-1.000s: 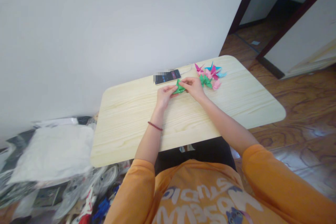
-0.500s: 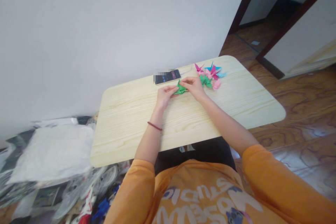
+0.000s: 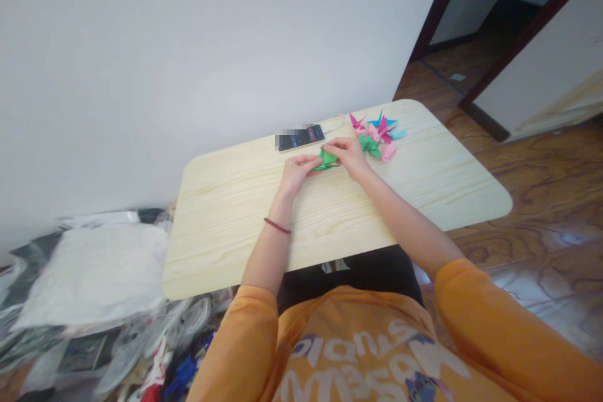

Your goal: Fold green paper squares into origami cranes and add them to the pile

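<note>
A folded green origami paper (image 3: 326,160) is held between my two hands over the middle of the table. My left hand (image 3: 298,172) pinches its left side. The fingers of my right hand (image 3: 347,155) are closed on its upper right part and hide some of the folds. Just right of my right hand lies a pile of folded paper cranes (image 3: 380,130) in pink, magenta and blue, with a green paper crane (image 3: 370,145) at its near side.
A phone (image 3: 301,137) with a lit screen and a white cable lies at the table's wall edge. The pale wooden table (image 3: 226,220) stands against a white wall. Left of it on the floor are a white cushion-like bundle (image 3: 98,270) and plastic-wrapped items.
The green paper's shape between my fingers has shifted a little, and more of its lower right edge shows. Both hands stay in nearly the same place.
</note>
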A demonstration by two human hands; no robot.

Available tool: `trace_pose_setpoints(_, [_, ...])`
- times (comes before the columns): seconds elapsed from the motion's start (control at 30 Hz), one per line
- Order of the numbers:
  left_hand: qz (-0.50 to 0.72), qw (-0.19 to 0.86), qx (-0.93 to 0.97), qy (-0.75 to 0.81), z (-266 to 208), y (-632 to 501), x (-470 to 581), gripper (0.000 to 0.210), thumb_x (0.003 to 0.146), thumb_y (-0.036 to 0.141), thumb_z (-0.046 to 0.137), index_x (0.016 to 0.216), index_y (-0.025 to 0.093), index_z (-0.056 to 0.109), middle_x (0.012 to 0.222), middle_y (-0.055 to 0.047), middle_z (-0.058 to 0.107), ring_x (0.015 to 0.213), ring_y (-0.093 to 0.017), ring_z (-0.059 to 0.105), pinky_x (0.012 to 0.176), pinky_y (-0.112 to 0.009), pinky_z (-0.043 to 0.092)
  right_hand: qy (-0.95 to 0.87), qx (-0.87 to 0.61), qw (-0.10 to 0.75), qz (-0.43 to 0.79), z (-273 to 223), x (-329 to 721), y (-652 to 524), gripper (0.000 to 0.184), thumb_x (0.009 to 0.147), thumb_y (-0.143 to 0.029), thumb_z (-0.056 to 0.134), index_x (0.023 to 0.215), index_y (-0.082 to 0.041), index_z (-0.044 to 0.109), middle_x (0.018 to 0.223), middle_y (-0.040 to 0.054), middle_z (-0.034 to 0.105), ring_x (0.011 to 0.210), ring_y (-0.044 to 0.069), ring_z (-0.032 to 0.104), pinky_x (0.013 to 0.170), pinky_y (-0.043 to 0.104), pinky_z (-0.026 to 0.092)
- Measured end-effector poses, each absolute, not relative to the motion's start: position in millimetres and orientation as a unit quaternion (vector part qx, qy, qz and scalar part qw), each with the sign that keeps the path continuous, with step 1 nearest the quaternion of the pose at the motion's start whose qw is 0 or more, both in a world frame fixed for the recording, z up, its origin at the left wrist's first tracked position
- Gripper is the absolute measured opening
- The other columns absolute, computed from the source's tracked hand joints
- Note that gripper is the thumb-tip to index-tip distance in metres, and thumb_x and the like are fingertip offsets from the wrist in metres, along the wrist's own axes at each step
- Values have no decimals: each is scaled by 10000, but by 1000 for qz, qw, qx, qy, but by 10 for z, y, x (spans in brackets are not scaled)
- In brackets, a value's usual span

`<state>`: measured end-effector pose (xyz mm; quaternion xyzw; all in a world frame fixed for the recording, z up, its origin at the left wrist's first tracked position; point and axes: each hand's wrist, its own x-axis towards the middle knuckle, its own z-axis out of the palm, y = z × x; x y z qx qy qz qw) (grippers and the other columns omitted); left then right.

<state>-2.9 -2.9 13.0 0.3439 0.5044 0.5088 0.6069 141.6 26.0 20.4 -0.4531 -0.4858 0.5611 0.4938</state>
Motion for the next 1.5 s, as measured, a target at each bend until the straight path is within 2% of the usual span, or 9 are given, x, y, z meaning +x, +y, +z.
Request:
trace_pose_setpoints(0.13, [502,615,343,503,127,-25,-28,215,558,191,863,687,120,705,700,-31,708,670,-136,649,716,-301,544,-481,-450,497,565,197,1413,263,263,562,-394,724,668,-166,648,574,-9,584,488,75,415,415,206,262])
trace_pose_setpoints(0.6, [499,625,352,486,140,-37,-27,276,537,298,886,663,126,711,702,-36,708,683,-136,644,698,-285,542,-491,-439,500,563,187,1414,280,309,554,-424,753,696,-168,654,585,-11,588,484,76,412,409,213,256])
trace_pose_setpoints(1.07, [489,634,346,489,127,-29,-22,212,574,248,859,666,128,710,712,-43,719,665,-133,655,697,-274,541,-505,-451,501,539,163,1416,285,291,604,-428,745,692,-173,637,595,-9,595,492,82,441,415,210,296])
trace_pose_setpoints(1.3, [487,636,341,492,139,-32,-24,202,599,241,851,676,118,711,695,-49,719,639,-127,660,684,-257,536,-507,-437,486,562,213,1422,265,307,525,-366,783,707,-171,631,589,-16,595,485,76,453,406,198,301])
trace_pose_setpoints(1.5, [478,642,341,493,131,-28,-28,176,611,221,846,670,122,712,714,-58,725,663,-147,671,718,-288,538,-510,-445,491,548,195,1427,275,273,565,-377,756,691,-168,634,586,-9,589,499,89,458,416,211,302])
